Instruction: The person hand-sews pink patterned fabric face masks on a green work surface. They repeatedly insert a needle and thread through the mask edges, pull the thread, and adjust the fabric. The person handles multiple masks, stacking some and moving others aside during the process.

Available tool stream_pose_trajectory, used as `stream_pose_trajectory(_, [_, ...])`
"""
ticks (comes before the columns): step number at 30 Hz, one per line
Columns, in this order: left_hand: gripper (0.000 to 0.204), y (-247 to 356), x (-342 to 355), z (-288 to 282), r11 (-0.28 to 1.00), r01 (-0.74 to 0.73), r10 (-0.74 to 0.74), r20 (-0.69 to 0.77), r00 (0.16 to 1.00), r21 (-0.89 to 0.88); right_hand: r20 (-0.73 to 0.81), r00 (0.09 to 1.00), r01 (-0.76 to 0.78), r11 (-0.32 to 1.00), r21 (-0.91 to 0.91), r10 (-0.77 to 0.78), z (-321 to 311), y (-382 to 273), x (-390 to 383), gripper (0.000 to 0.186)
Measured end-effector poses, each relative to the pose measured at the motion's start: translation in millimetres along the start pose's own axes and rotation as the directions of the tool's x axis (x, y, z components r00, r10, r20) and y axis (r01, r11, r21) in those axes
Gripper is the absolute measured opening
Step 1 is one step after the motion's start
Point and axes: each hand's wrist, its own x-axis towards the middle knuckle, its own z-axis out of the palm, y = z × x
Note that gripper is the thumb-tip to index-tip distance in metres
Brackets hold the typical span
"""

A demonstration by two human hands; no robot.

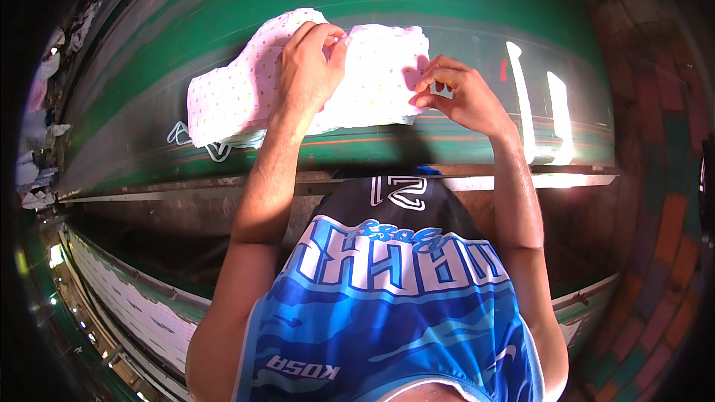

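top: slvless, blu w/ lt-blu streaks | blk lwr area | lg wht lettering | wht trim

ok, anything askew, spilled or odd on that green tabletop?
One small thing: thin white strings stick out from the lower left corner of the dotted pink cloth, breaking its otherwise plain outline. No spill or damage visible. Bright patches right of the right hand look like sunlight, not liquid.

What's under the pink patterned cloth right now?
The green surface lies under the pink patterned cloth; white loops poke out around its lower left corner. Anything else beneath is covered and can't be seen.
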Motion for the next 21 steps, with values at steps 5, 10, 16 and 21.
stream_pose_trajectory(5, [0.015,26,-24,7,0.906,-0.07,0.163,0.191,0.968,-0.418,0.047,0.998,-0.042,0.999,-0.009,0.042,3,23,10,0.01])
stream_pose_trajectory(10, [0.023,25,-34,24,0.899,-0.328,0.413,0.31,0.857,-0.29,0.022,0.998,-0.052,0.998,-0.037,0.053,0,22,14,0.008])
stream_pose_trajectory(16, [0.014,22,-29,30,0.913,-0.322,0.397,0.364,0.843,-0.25,-0.058,0.986,-0.156,0.987,0.035,0.158,-8,21,1,0.011])
stream_pose_trajectory(21, [0.013,13,-22,30,0.905,-0.346,0.422,0.408,0.81,-0.249,-0.079,0.983,-0.164,0.986,0.022,0.166,-12,23,-10,0.016])
